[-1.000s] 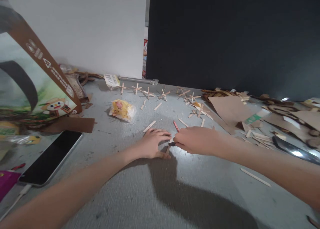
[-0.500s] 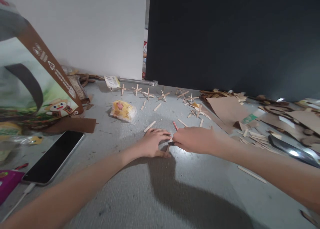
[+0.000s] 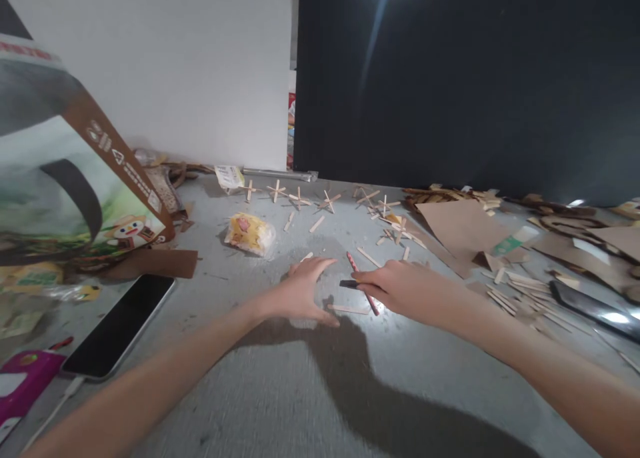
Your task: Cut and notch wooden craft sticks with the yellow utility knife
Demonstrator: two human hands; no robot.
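Note:
My left hand (image 3: 305,290) is spread in a curve above the grey table, nothing between thumb and fingers. Just beyond its fingers, a pale wooden stick (image 3: 307,256) is partly hidden. My right hand (image 3: 397,286) is closed around a small dark knife-like tool (image 3: 349,284), whose flat tip points left; its handle is hidden in my fist. Below the tip, between my hands, a flat wooden stick (image 3: 347,309) lies on the table. A red patterned pencil-like rod (image 3: 352,261) lies slanted beside my right fingers, passing partly behind them.
Several crossed-stick pieces (image 3: 299,199) stand along the back. A yellow plastic-wrapped packet (image 3: 250,234) sits left of centre. At left are a phone (image 3: 120,328) on a cable and a large printed bag (image 3: 120,198). Cardboard (image 3: 463,228) and loose sticks (image 3: 530,288) lie at right.
My hands have moved apart, the right one shifting right with the tool. My left fingers have opened away from the wooden stick, which now lies on the table.

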